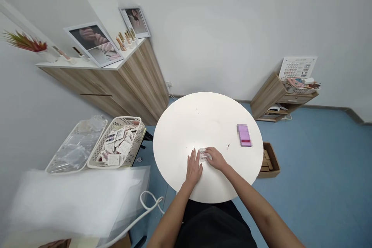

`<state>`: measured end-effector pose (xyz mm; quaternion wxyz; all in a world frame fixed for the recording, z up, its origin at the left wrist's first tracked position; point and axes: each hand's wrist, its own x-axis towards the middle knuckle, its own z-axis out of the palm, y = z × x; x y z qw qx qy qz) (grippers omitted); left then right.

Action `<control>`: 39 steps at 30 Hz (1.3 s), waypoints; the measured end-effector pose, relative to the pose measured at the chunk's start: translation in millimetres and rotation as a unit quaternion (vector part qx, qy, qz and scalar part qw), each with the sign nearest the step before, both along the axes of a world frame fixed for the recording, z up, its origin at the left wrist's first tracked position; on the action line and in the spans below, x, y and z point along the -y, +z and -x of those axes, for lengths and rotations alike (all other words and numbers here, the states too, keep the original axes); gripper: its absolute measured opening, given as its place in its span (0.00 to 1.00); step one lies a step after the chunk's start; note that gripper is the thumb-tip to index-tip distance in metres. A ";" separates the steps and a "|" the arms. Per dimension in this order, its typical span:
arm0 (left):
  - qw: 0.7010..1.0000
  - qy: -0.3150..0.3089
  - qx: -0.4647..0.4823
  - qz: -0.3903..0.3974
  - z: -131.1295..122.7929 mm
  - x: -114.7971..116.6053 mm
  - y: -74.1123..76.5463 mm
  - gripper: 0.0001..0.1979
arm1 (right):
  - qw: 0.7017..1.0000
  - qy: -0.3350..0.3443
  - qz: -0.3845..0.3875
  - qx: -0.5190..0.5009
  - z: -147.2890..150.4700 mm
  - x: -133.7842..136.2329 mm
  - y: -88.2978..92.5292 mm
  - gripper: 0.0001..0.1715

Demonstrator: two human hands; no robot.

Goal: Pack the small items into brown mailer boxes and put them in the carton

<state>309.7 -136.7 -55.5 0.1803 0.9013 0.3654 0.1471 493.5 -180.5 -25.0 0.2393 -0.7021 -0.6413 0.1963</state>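
From the head view, I have a small flat pack (202, 155) lying on the near half of the round white table (186, 124), between my two hands. It looks pale and see-through, with rounded corners and a row of small dark shapes across it; the details are too small to read. My left hand (193, 168) rests with its fingers spread, just beside the pack's left edge. My right hand (215, 159) has its fingers bent over the right end; whether they pinch it or only rest there, I cannot tell. The table's near rim curves by my body, beneath my forearms. White tabletop runs broad from my fingertips to the far rim. A purple stack (244, 135) sits near the right-hand rim, well apart from my right hand.
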 end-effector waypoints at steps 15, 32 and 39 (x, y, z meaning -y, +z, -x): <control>0.993 -0.060 -0.101 -0.033 3.5 22.8 -36.0 0.36 | 0.985 0.061 0.076 0.143 34.3 47.9 -39.1 0.38; 0.951 0.112 -0.268 0.105 -6.8 -6.3 -29.6 0.68 | 0.989 0.078 0.087 0.090 -12.5 -16.9 -28.3 0.43; 0.949 0.109 -0.265 0.133 -5.6 -5.4 -44.9 0.69 | 0.990 0.043 0.014 0.132 -52.0 -77.6 -37.5 0.36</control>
